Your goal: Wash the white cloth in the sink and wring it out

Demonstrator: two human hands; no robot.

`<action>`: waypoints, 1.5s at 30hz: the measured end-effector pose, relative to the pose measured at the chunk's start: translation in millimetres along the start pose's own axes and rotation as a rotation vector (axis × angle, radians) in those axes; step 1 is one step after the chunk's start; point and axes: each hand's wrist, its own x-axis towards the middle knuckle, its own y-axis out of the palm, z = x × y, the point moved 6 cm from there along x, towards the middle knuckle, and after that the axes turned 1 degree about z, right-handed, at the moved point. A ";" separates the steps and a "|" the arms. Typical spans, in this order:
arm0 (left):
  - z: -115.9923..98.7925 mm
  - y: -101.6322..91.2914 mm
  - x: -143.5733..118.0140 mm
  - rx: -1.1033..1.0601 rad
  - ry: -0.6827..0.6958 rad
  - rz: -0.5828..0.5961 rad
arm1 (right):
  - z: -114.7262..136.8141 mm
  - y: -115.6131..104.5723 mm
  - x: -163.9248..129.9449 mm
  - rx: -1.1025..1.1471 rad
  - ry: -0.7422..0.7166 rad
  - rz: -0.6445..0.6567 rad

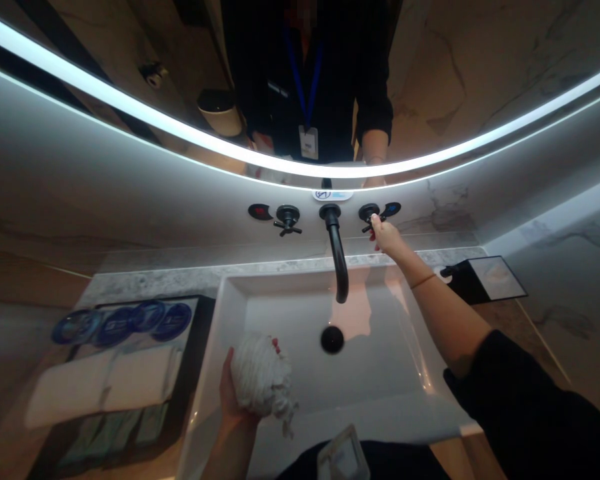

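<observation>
My left hand (229,393) holds a bunched white cloth (261,381) over the near left part of the white rectangular basin (405,373). My right hand (387,237) reaches up to the wall, and its fingers grip the right black cross-handle tap (369,215). The black wall spout (337,257) curves down over the basin, above the round black drain (333,339). A matching left tap handle (287,219) sits untouched on the wall.
A dark tray (193,373) left of the basin carries folded white towels (105,387) and several blue-lidded round packets (125,323). A black holder (485,280) stands on the counter at right. A lit mirror (300,87) above reflects a person in dark clothes.
</observation>
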 end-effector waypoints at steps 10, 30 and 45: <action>7.3 25.8 -2.9 0.033 0.043 0.157 | 1.8 -1.5 -1.2 0.002 -0.007 0.000; -1.5 3.9 -4.2 0.094 0.052 -0.194 | 3.5 -2.7 -4.7 0.126 0.037 -0.001; -3.5 -18.8 6.6 0.100 0.040 0.154 | 12.7 0.7 -17.6 0.432 0.181 0.065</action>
